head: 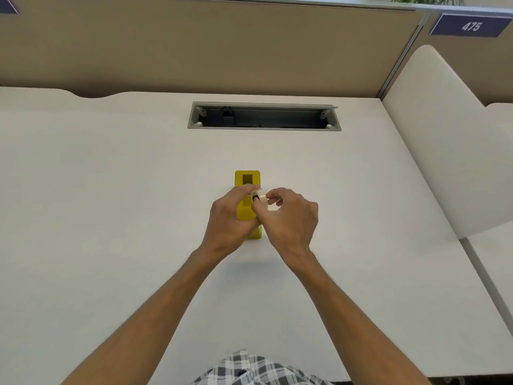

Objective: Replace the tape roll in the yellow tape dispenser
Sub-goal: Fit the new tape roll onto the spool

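Note:
The yellow tape dispenser (246, 179) lies lengthwise on the white desk (111, 190), its far end with a dark rectangular opening showing past my fingers. A small pale tape roll (259, 198) with a dark core is held just above the dispenser's middle. My left hand (229, 218) covers the dispenser's near half and its fingertips touch the roll. My right hand (291, 215) pinches the roll from the right side. The dispenser's near end peeks out between my two hands.
A grey cable tray opening (263, 116) is cut into the desk behind the dispenser. A beige partition wall (222, 45) stands at the back, and a white side panel (444, 140) rises at the right. A sign reading 475 (470, 25) hangs top right.

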Demonstrator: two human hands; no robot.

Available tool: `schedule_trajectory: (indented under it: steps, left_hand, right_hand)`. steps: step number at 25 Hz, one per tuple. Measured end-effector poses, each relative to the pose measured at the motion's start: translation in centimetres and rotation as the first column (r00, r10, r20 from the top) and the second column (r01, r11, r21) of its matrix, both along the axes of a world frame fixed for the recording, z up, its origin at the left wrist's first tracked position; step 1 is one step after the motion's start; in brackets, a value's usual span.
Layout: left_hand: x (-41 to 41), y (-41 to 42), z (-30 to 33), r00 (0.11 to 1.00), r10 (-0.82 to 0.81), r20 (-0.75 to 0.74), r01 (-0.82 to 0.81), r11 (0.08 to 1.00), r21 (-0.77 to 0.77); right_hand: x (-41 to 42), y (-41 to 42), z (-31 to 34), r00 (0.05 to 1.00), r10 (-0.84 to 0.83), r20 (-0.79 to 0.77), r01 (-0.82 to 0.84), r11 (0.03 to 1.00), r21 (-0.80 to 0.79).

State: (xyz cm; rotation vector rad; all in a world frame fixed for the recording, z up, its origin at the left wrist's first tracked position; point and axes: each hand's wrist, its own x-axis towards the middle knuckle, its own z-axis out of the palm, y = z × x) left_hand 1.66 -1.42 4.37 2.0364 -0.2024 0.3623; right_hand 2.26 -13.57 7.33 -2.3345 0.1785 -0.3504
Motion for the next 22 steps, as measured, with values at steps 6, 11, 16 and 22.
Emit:
schedule_trajectory:
  steps: [6,11,16,22]
  left_hand:
    - [2.6,1.4,-0.9,0.999,0.004,-0.041,-0.001,0.998,0.057]
    - [4.5,2.5,-1.1,0.999,-0.033,-0.014,0.034,0.994,0.1]
    - [5.7,3.2,-1.7,0.996,-0.074,-0.041,0.078,0.991,0.11]
    - [6.2,3.3,-2.5,0.994,-0.069,-0.086,0.075,0.994,0.076]
  right_hand:
    - [2.4,1.5,-1.2,0.999,-0.019,-0.049,0.02,1.0,0.021]
    - [3.8,2.8,-2.2,0.999,-0.025,-0.032,0.025,1.0,0.009]
    - [4.8,3.5,-3.0,0.998,-0.033,-0.047,0.032,0.999,-0.038]
    - [5.4,3.7,-3.4,0.997,-0.043,-0.058,0.036,0.993,-0.108]
